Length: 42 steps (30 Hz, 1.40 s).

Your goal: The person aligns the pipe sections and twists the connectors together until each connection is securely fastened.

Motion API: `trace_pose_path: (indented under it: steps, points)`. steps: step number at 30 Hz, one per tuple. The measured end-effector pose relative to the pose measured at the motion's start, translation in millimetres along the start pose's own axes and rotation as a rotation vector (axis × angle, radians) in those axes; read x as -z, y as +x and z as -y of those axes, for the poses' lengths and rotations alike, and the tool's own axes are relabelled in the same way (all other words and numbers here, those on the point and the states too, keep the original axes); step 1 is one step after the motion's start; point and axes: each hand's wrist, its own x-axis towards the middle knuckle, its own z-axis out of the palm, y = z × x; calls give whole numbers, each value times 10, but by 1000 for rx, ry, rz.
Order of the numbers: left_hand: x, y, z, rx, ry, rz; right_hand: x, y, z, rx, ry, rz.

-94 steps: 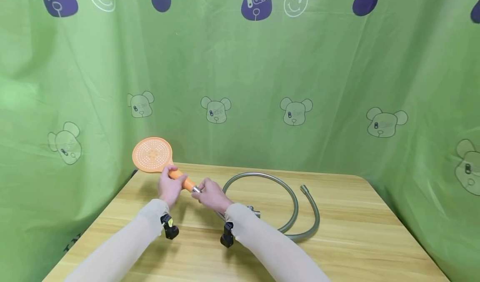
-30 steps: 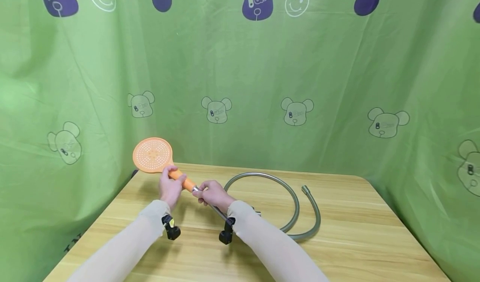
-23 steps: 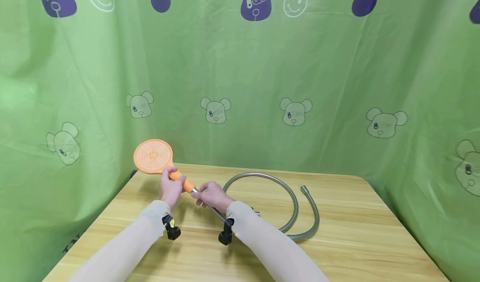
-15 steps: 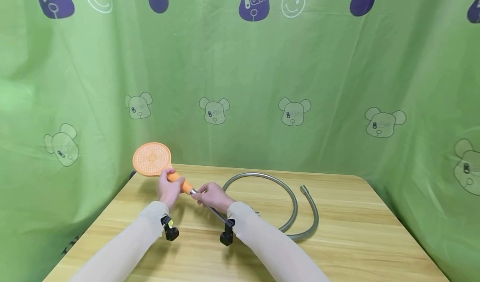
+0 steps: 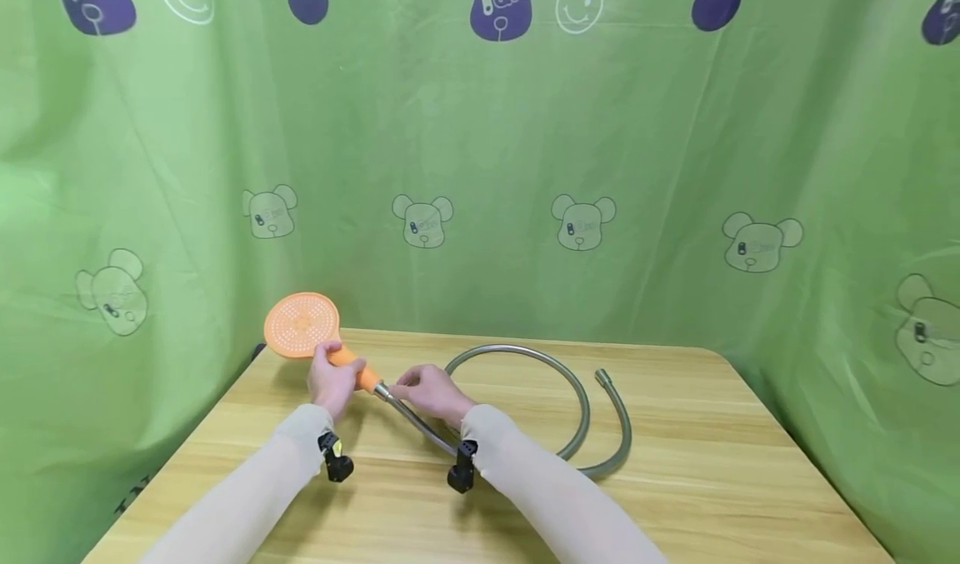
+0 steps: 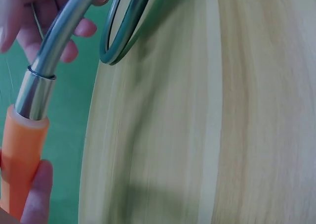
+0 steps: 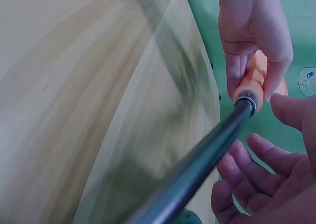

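Note:
An orange shower head (image 5: 302,324) with a round perforated face is held above the far left of the table, tilted. My left hand (image 5: 332,383) grips its handle (image 6: 22,157). A metal hose nut (image 6: 35,94) sits against the handle's lower end, and the grey shower hose (image 5: 420,424) runs from it down toward my right forearm. My right hand (image 5: 433,393) is beside the hose just past the nut. In the right wrist view its fingers (image 7: 269,157) are spread and loosely bent, apart from the hose.
The hose loops (image 5: 581,406) across the wooden table (image 5: 720,456), and its free end (image 5: 603,376) lies to the right. A green printed curtain (image 5: 480,131) surrounds the back and sides. Wrist cameras (image 5: 462,467) hang under both forearms.
My right hand has let go of the hose nut and drawn slightly right, so the nut shows whole. The shower head has dipped a little, still in my left hand.

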Motion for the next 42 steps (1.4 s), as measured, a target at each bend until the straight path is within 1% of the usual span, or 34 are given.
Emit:
trace_pose_path:
  steps: [4, 8, 14, 21, 28, 34, 42]
  points:
    - [9, -10, 5, 3, 60, -19, 55, -40, -32, -3, -1, -5]
    - [15, -10, 9, 6, 95, -26, 131, -86, -78, 12, -9, -4]
    - [7, -1, 28, 25, 104, -15, 306, -158, -147, 27, -42, -7]
    - [32, -13, 55, 21, 148, -11, 506, -260, -213, 39, -76, -13]
    - [33, -31, 88, 33, 170, 7, 683, -335, -319, 58, -105, -22]
    - [40, -50, 108, 54, 202, 23, 801, -401, -416, 45, -111, -28]
    - [25, -20, 185, 76, 249, 35, 912, -485, -568, 29, -135, -58]
